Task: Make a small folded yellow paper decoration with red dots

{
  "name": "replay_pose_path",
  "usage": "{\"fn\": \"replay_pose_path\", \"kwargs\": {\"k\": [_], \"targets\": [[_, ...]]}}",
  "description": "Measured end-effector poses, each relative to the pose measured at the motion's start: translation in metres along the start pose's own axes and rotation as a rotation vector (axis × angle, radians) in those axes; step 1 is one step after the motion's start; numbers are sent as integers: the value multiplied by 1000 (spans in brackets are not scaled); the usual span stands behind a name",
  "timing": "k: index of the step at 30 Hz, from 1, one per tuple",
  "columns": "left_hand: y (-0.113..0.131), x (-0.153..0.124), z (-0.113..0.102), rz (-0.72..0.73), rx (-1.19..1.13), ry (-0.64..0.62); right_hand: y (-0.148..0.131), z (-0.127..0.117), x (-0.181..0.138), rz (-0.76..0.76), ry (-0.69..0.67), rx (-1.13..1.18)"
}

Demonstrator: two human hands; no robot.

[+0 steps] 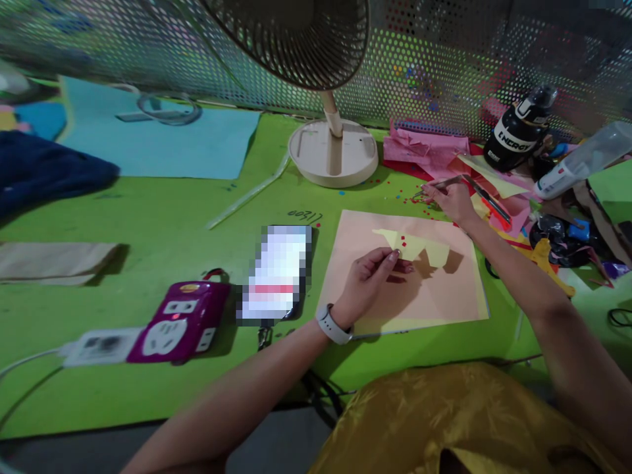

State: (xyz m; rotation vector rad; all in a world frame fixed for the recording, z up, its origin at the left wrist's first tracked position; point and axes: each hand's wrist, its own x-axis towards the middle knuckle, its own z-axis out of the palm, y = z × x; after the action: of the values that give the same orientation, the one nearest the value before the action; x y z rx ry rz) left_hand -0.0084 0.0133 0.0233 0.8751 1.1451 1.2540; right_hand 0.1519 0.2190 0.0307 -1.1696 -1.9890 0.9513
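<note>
Between its thumb and fingers, my left hand (374,276) pinches the lower edge of a pale yellow paper cut-out (417,247). Two tiny red paper bits (403,241) lie on that cut-out. Beneath is a pale pink sheet (454,299) with a yellow border, on which shadows of the cut-out and hand fall. My right hand (451,199) is closed around a thin metal tool that looks like tweezers (447,181). The tool's tips are low over scattered red bits on the green table, beyond the sheet; whether they grip one is too small to tell.
A fan (333,155) stands at the back against a perforated metal screen. Left are a phone (279,273), a purple power socket (180,322) and blue paper (212,145). Right are pink scraps (427,148), a black bottle (518,131), a clear bottle (582,161) and mixed scraps.
</note>
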Motion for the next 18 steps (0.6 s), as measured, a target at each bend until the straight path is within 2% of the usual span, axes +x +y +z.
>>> {"fn": "replay_pose_path", "kwargs": {"k": [11, 18], "targets": [[1, 0, 0, -2, 4, -9, 5, 4, -5, -82, 34, -103], [1, -1, 1, -7, 25, 0, 7, 4, -4, -78, 31, -7]]}}
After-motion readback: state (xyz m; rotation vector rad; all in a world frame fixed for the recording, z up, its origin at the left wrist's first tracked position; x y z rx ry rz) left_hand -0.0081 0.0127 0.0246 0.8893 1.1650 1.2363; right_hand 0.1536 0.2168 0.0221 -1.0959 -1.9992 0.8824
